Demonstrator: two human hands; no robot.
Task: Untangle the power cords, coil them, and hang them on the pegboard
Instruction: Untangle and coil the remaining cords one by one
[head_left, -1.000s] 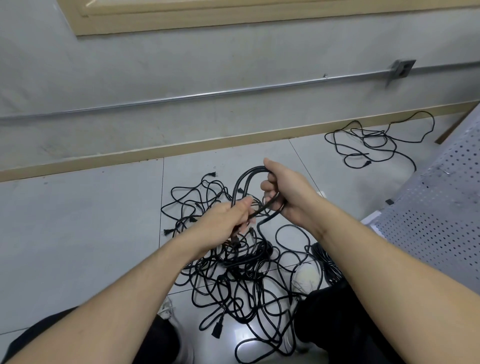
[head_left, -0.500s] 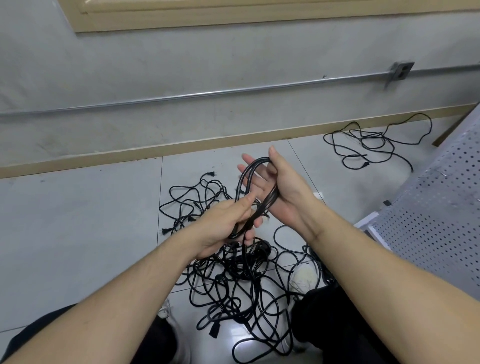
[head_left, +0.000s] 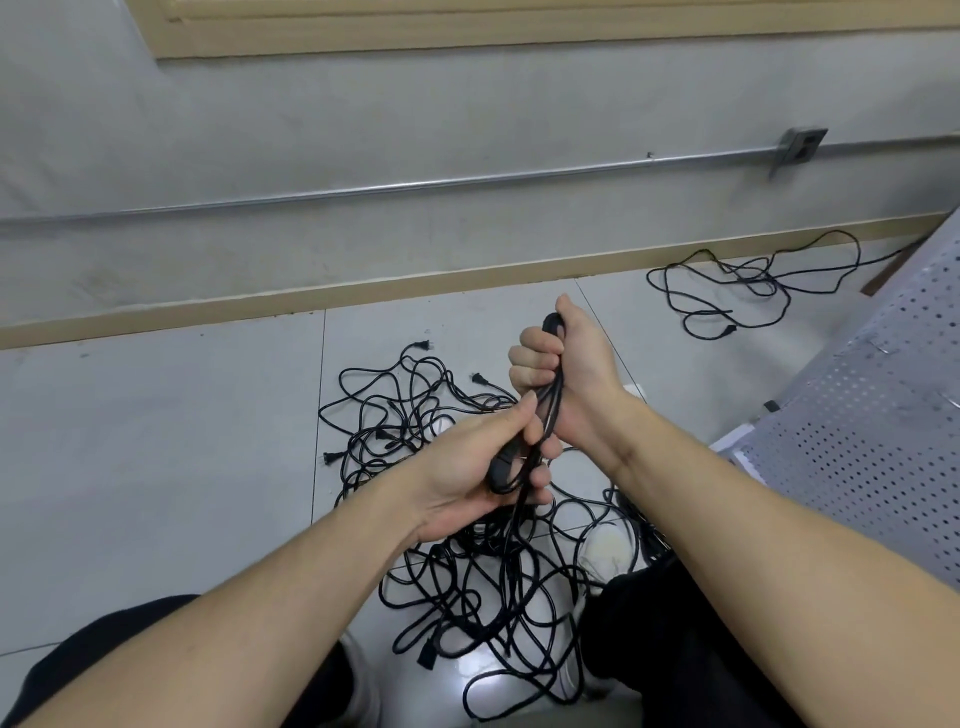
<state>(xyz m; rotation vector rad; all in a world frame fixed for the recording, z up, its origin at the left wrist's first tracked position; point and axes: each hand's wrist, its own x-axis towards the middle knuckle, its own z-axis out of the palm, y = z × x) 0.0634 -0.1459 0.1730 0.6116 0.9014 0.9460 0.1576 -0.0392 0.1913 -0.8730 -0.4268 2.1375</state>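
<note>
The folded bundle of black rubber power cord ran far-to-near between both fists, the right hand clenched round its far loop, the left hand gripping its near end above the floor's tangled black cord pile.

Nothing readable here, no labels, brands or numbers on the cords, the wall or the perforated panel.

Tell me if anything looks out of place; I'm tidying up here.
Yes: a stray cord sprawls loose by the baseboard, apart from the main tangle on the floor. Both hands, left and right, grip one folded cord.
</note>
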